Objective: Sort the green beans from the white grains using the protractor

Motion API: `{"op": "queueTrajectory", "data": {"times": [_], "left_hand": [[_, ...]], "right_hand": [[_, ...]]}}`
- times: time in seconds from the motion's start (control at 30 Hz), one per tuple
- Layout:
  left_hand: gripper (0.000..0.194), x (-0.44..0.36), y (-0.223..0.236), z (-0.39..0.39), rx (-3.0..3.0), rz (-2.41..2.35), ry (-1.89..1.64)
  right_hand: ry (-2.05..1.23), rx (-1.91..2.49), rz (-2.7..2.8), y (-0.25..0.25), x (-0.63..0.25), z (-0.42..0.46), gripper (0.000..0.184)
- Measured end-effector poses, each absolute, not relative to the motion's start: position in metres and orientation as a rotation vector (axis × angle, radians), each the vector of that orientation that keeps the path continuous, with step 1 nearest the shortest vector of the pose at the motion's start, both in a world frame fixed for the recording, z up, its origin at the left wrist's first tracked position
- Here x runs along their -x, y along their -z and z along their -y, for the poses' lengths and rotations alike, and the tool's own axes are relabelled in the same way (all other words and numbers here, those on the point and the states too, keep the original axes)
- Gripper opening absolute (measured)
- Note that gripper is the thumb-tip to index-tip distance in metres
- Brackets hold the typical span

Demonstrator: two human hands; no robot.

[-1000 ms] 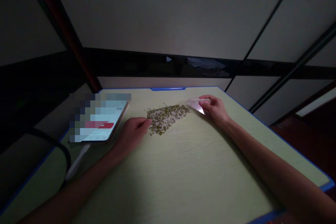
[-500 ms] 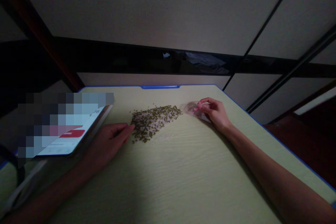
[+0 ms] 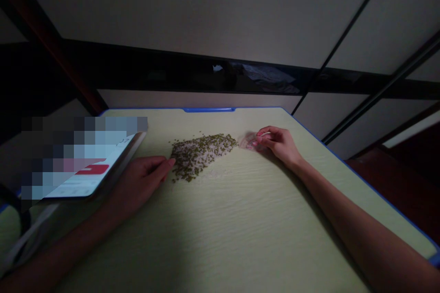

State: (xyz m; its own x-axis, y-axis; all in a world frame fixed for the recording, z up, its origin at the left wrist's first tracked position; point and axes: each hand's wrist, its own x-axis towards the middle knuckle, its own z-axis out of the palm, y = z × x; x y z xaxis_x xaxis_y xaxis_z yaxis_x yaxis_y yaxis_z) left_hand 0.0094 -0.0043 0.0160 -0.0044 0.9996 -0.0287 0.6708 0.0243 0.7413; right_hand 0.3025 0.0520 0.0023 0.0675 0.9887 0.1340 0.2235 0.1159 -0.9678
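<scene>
A mixed pile of small green grains, like mung beans, and whitish grains [image 3: 199,155] lies spread on the pale wood-grain table [image 3: 247,233]. At the left edge of this pile is my left hand [image 3: 146,181], its fingers curled and thumb pressed forward. Whatever its fingertips pinch, if anything, is too small to see. To the right of the pile, my right hand [image 3: 278,146] pinches a small clear plastic bag [image 3: 248,141] with pinkish marks. The bag's near part is partly covered by my fingers, and its contents are unclear.
A tablet or phone with a lit screen [image 3: 103,178], partly blurred out, leans at the left, close to my left forearm. A cable [image 3: 25,224] runs below it. A blue handle [image 3: 209,110] sits on the far table edge, before a cabinet [image 3: 192,13].
The view has shifted slightly, so things sit a little higher. The plastic bag has changed shape and tilt in my right hand. My left hand stays at the pile's left edge.
</scene>
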Motion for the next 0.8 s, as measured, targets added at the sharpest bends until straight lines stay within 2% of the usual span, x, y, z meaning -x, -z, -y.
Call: {"op": "queueTrajectory", "data": {"times": [0.8], "left_hand": [[0.038, -0.0110, -0.0182, 0.0048, -1.707, -1.777, -0.707]], "right_hand": [[-0.946, 1.265, 1.397, 0.0038, -0.2940, -0.0497, 0.019]]}}
